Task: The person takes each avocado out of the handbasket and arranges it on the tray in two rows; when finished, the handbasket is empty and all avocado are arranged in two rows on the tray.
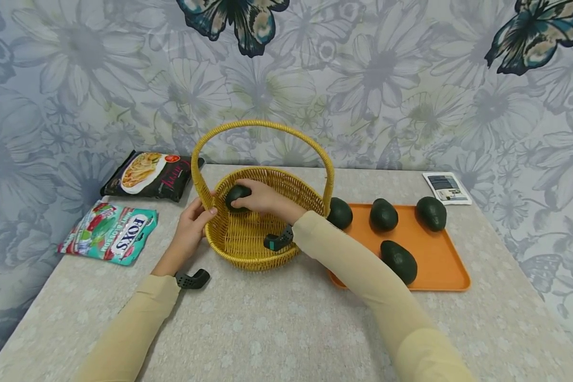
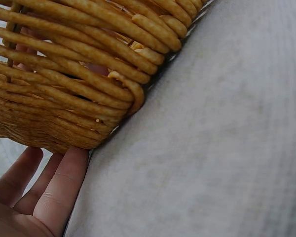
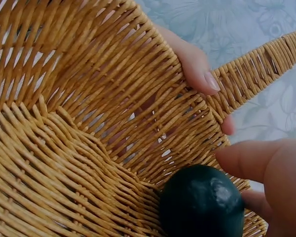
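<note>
Right hand [image 1: 262,199] grips dark green oval avocado [image 1: 237,196] at woven yellow wicker basket's [image 1: 248,249] ten o'clock wall; left hand [image 1: 191,225] pinches rim. Off-centre release risks rolling, tipping.

My head view looks down across the bench [image 1: 286,329]; both my wrist views sit close against the basket [image 2: 79,74], their shared ground.
</note>
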Motion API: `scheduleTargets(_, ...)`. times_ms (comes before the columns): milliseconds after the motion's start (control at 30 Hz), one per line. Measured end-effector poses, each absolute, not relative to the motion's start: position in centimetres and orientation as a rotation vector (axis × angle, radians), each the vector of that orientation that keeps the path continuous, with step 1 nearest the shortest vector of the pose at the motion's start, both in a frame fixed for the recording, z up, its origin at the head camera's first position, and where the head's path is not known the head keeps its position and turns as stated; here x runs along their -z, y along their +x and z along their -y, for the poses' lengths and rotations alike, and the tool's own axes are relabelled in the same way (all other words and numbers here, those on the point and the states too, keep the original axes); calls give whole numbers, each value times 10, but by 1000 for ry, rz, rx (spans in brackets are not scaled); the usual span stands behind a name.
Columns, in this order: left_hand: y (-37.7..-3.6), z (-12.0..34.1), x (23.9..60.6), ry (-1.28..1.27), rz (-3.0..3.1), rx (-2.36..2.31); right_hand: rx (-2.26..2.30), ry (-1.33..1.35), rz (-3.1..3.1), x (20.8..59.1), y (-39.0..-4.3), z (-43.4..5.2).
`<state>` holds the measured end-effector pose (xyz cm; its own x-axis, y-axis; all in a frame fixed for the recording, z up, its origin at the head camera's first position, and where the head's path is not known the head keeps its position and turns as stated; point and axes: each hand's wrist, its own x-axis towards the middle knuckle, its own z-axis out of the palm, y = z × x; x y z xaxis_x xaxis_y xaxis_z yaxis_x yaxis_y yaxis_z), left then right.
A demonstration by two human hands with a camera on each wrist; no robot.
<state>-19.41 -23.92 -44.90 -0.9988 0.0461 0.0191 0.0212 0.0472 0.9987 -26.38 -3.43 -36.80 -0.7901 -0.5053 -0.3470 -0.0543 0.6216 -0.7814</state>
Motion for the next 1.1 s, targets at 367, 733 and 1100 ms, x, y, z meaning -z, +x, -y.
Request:
scheduleTargets(367, -194, 239, 449, 77, -2253, -2169, 1013, -616, -2309, 373, -261, 41)
scheduleTargets(733, -193, 239, 448, 73, -2258, -2166, 917, -690, -2360, 372, -258, 41)
scheduleTargets(1100, -194, 239, 448, 72, -2259, -2155, 855, -751, -2416, 362, -254, 27)
